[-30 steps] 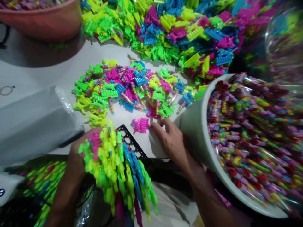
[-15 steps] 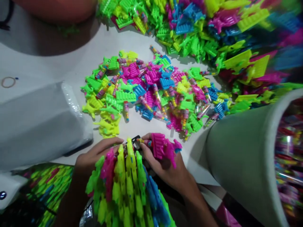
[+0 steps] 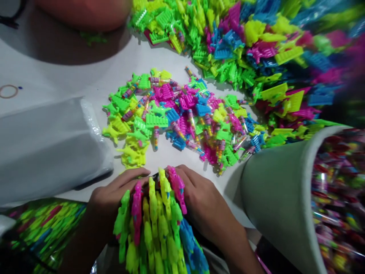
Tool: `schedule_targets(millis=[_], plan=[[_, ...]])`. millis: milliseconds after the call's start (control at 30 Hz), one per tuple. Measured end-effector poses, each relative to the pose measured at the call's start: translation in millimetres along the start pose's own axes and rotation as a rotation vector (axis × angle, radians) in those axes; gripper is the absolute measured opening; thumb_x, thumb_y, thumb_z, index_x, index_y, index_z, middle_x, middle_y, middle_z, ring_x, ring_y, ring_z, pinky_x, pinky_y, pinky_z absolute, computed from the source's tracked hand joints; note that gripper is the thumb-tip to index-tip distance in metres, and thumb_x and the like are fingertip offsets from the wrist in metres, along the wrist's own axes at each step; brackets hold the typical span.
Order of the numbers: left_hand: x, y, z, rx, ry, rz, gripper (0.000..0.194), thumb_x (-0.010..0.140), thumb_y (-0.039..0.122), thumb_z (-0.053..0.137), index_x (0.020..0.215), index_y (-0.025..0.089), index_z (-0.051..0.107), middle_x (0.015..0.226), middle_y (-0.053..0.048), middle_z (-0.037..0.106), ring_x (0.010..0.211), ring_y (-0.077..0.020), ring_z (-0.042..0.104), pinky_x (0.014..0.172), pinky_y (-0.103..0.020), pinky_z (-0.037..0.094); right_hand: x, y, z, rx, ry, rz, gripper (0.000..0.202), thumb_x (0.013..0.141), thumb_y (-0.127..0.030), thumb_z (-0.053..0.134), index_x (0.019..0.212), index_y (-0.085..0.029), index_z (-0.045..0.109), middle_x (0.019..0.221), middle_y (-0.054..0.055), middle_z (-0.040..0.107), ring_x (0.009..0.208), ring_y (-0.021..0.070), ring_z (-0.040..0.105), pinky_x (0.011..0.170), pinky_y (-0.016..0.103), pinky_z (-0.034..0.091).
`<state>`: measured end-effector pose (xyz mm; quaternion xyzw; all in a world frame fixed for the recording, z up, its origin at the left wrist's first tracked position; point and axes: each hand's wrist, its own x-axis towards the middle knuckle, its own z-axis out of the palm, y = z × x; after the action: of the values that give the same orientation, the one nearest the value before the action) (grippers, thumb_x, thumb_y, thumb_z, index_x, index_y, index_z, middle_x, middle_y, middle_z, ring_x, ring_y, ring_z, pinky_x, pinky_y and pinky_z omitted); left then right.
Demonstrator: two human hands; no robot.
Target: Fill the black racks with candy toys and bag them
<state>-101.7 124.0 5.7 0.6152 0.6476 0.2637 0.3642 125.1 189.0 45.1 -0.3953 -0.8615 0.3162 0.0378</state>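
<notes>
A hanging bundle of bright plastic animal toys (image 3: 159,228), yellow, green, pink and blue, fills the bottom centre. My left hand (image 3: 121,190) is curled at its upper left edge, partly hidden by the toys. At the upper right of the bundle, my right hand (image 3: 199,194) is bent beside a pink toy (image 3: 177,186), its fingertips hidden behind it. A dark strip shows between the hands at the top of the bundle. Just beyond them on the white table (image 3: 68,80) lies a loose pile of toys and small candy tubes (image 3: 171,110).
A larger toy heap (image 3: 228,45) spreads across the back right. At right stands a grey-green bucket (image 3: 273,190) full of candy tubes. Plastic-wrapped packs (image 3: 51,144) lie at left, near a rubber band (image 3: 8,91). A reddish round container (image 3: 88,11) stands at the back left. More toys (image 3: 48,224) fill the lower left.
My right hand has turned inward, bringing the pink toy from the right onto the top of the bundle. The candy tube at its fingers is now hidden. The camera view has shifted slightly.
</notes>
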Motion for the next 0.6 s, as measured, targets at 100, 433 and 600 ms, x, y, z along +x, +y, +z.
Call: schedule_targets(millis=[100, 433, 600], plan=[[-1, -1, -0.6, 0.018, -0.01, 0.049, 0.03, 0.101, 0.034, 0.052, 0.115, 0.03, 0.079, 0.129, 0.0, 0.077, 0.116, -0.0202, 0.075, 0.083, -0.016, 0.058, -4, 9, -3, -0.042, 0.107, 0.099, 0.031, 0.108, -0.018, 0.049, 0.139, -0.021, 0.055, 0.111, 0.007, 0.07, 0.093, 0.0189, 0.068, 0.075, 0.03, 0.055], [-3, -9, 0.5, 0.012, -0.002, 0.053, 0.03, 0.101, 0.035, 0.055, 0.119, 0.03, 0.079, 0.132, 0.001, 0.076, 0.114, -0.0193, 0.076, 0.082, -0.014, 0.058, 17, 32, 2, -0.568, 0.336, 0.406, 0.036, 0.108, -0.027, 0.052, 0.143, -0.023, 0.062, 0.112, 0.01, 0.074, 0.065, 0.0181, 0.066, 0.048, 0.03, 0.032], [-3, -7, 2.3, 0.017, 0.037, 0.035, 0.031, 0.104, 0.032, 0.051, 0.115, 0.03, 0.08, 0.132, 0.001, 0.076, 0.114, -0.0182, 0.076, 0.082, -0.013, 0.058, 12, 35, 8, -0.526, 0.341, 0.381, 0.033, 0.109, -0.028, 0.053, 0.14, -0.028, 0.063, 0.115, 0.009, 0.071, 0.067, 0.0168, 0.066, 0.047, 0.029, 0.028]])
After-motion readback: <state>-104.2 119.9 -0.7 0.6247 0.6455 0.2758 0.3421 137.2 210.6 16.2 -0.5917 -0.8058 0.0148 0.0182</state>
